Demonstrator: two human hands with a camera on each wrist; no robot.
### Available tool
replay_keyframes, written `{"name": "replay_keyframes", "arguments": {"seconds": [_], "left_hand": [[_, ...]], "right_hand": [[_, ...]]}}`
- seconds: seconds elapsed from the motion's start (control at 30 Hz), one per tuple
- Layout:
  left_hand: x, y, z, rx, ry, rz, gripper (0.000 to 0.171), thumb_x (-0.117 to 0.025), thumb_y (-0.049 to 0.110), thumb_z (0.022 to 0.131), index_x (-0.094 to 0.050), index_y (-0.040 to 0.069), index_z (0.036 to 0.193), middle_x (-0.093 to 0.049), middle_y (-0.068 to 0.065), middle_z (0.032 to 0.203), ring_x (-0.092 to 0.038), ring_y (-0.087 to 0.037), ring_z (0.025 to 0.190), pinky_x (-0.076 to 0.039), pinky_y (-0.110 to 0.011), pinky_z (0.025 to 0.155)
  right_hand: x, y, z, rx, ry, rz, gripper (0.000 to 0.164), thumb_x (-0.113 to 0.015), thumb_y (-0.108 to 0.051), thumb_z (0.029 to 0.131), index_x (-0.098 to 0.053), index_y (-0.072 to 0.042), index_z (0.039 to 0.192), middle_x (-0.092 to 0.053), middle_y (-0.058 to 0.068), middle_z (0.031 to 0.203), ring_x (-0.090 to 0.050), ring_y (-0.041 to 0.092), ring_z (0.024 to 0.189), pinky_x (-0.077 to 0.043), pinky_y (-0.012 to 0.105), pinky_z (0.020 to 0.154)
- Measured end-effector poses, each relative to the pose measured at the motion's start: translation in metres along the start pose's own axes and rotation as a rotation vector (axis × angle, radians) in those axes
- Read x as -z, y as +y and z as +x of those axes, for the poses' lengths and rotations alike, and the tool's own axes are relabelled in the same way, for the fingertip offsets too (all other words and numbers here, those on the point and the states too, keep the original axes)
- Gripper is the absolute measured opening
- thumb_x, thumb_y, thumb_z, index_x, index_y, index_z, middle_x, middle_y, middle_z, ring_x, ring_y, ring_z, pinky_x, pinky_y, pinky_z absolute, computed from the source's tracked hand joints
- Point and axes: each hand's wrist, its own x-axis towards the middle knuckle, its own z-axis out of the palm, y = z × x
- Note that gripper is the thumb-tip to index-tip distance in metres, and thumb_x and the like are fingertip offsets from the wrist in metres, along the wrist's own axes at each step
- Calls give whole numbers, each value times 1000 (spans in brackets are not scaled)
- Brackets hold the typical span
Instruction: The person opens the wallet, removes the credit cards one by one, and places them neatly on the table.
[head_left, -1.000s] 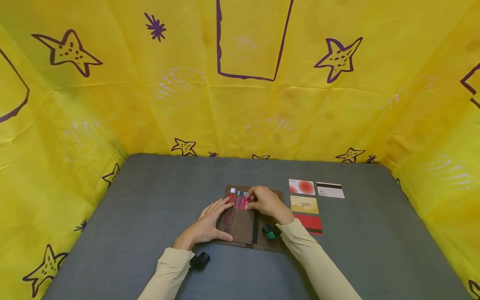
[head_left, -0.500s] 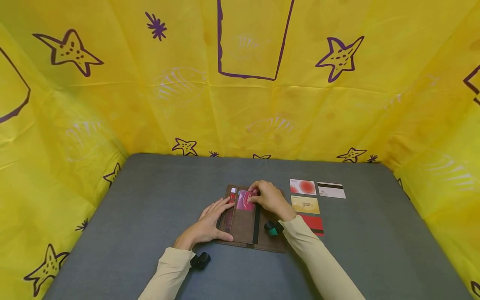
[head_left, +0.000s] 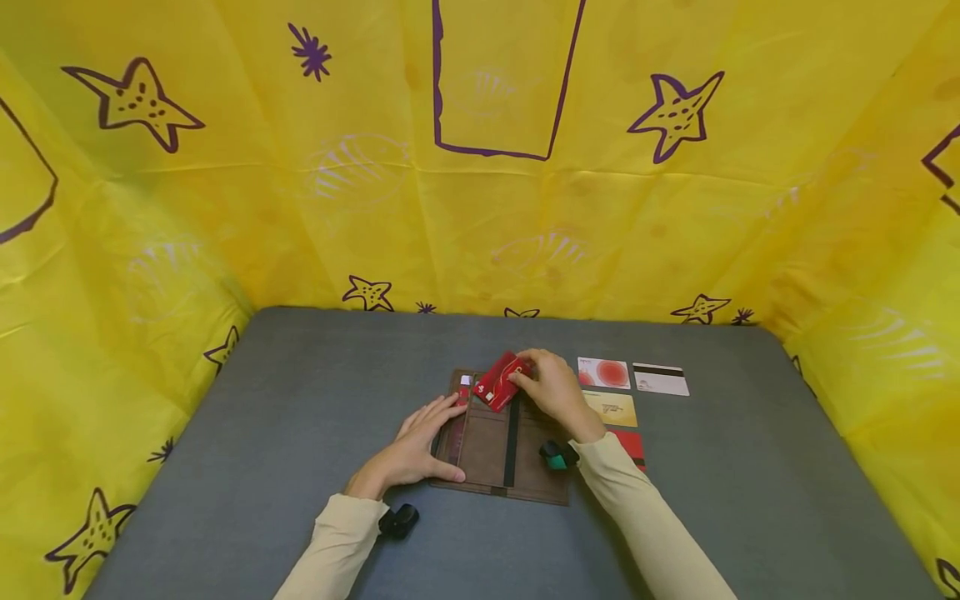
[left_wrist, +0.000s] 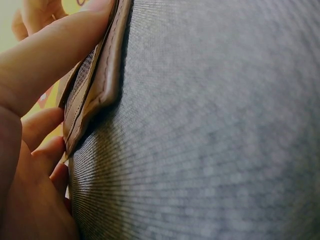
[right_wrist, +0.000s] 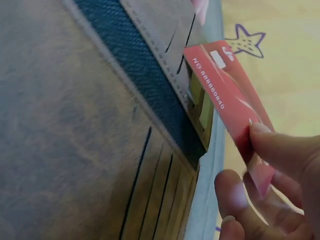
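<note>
A brown card wallet (head_left: 483,458) lies spread out on the grey table, a dark elastic band (head_left: 512,446) running down it. Between thumb and fingers, my right hand (head_left: 558,392) pinches a red bank card (head_left: 501,382), tilted over the wallet's upper part. In the right wrist view this card (right_wrist: 225,95) is out of the slots, its lower corner close by them. My left hand (head_left: 416,446) rests on the wallet's left side with fingers extended; its thumb (left_wrist: 55,55) presses near the lower edge. Another red card (head_left: 462,393) shows in a left slot.
Right of the wallet lie a white card with a red circle (head_left: 603,373), a white card with a black stripe (head_left: 660,379), a gold card (head_left: 611,409) and a red striped card (head_left: 632,447), partly behind my right sleeve. Yellow patterned cloth (head_left: 480,208) surrounds the table.
My right hand has drawn the red card up out of the wallet's slot and turned it at an angle, moving slightly up and right. The left hand has stayed in place.
</note>
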Motion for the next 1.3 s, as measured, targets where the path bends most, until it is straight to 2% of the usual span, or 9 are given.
{"name": "replay_keyframes", "arguments": {"seconds": [0.17,0.33,0.53,0.6,0.7,0.83,1.17,1.3], "left_hand": [[0,1,0,-3,-1,-5,96,-88,33,73,-38,13,153,-21,-9,166,-9,-35,155,-6,-63,120],[0,1,0,-5,-1,-7,96,-88,33,73,-38,13,153,-21,-9,166,-9,-35,155,-7,-63,120],[1,1,0,8,-2,-6,96,-88,33,73,-39,14,153,-21,-8,166,-9,-34,155,-7,-63,120],[1,1,0,2,4,-4,96,-89,32,72,-39,13,152,-21,-9,166,-10,-35,155,-7,-63,120],[1,1,-1,-9,10,-9,96,-89,31,71,-39,12,152,-22,-10,166,-11,-36,155,-8,-63,120],[2,2,-1,-16,10,-13,96,-89,30,71,-39,12,152,-22,-10,166,-11,-36,155,-8,-62,120],[1,2,-1,1,5,-11,96,-89,30,72,-39,13,153,-21,-8,166,-10,-34,155,-7,-62,120],[0,1,0,-5,4,-6,96,-88,30,73,-38,12,153,-21,-10,166,-10,-35,155,-7,-63,120]], "right_hand": [[3,5,-4,3,-25,36,48,-76,-22,88,-62,-8,132,-71,10,94,-63,20,78,-52,37,70],[8,11,-6,36,-65,66,54,-77,-21,87,-58,-8,137,-66,8,91,-55,17,71,-48,32,68],[15,20,-14,72,-111,32,71,-83,-30,80,-54,-8,141,-68,10,101,-56,14,70,-51,32,70],[17,23,-17,90,-104,15,74,-85,-31,76,-55,-7,140,-67,8,98,-53,11,66,-49,29,67],[18,26,-20,111,-84,15,74,-86,-29,74,-57,-6,137,-66,5,90,-50,8,61,-45,25,62],[21,28,-24,105,-89,81,71,-86,-25,75,-57,-3,136,-66,2,84,-51,7,60,-44,23,58],[26,34,-35,55,-112,250,68,-84,-16,77,-55,2,136,-74,6,82,-63,9,64,-51,22,63],[25,39,-39,37,-98,292,68,-84,-14,77,-54,3,136,-74,8,78,-64,9,60,-51,21,61]]}}
